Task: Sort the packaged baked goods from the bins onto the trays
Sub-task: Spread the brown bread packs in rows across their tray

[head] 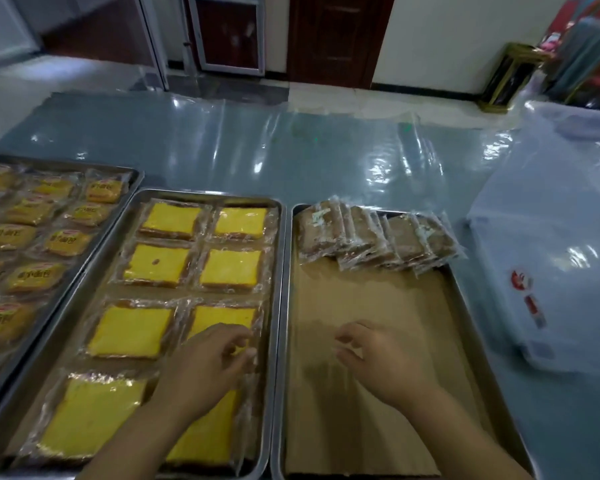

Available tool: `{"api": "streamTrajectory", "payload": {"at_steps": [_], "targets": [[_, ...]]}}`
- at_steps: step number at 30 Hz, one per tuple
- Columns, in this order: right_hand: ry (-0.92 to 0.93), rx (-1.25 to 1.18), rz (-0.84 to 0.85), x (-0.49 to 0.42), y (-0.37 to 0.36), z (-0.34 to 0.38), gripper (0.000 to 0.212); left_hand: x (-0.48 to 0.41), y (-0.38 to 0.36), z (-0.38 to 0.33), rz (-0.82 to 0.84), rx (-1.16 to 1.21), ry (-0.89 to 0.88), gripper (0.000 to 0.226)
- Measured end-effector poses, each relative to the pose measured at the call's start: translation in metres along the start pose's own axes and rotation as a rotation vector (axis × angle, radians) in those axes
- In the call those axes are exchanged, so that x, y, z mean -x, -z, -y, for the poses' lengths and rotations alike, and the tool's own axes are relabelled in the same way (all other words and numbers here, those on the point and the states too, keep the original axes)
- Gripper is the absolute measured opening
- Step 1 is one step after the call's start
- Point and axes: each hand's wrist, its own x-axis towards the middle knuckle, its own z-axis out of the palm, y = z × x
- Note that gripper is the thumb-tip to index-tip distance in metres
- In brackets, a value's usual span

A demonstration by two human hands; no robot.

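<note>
Yellow cake packs (pixel 156 260), eight, fill the middle tray (pixel 280 271); left hand (pixel 201 368) pinches one, right hand (pixel 378 358) hangs relaxed.

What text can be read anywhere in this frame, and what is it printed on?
"面包" (probable; preceding characters blurred): bun packets on the left tray.
Red oval logo on those packets: too blurred to read.
Red marks on the clear bin: too blurred to read.
Yellow cake packets, brown packets: no text visible.

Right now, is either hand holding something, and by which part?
Left hand seems to pinch a yellow cake packet by its wrapper's right edge; right hand holds nothing.
</note>
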Motion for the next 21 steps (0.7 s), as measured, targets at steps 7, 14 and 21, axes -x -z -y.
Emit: {"api": "streamTrajectory", "payload": {"at_steps": [7,14,21], "targets": [[-0.155,0.047,-0.012,-0.033,0.036,-0.058,0.028,-0.050,-0.027,-0.052,-0.040,-0.079,-0.070,0.019],[-0.206,-0.063,-0.178,-0.104,0.056,-0.066,0.027,-0.136,-0.042,-0.073,-0.039,-0.129,-0.135,0.032],[-0.214,0.002,-0.131,-0.165,0.055,-0.062,0.026,-0.206,-0.073,-0.075,-0.018,-0.170,-0.095,0.060]]}}
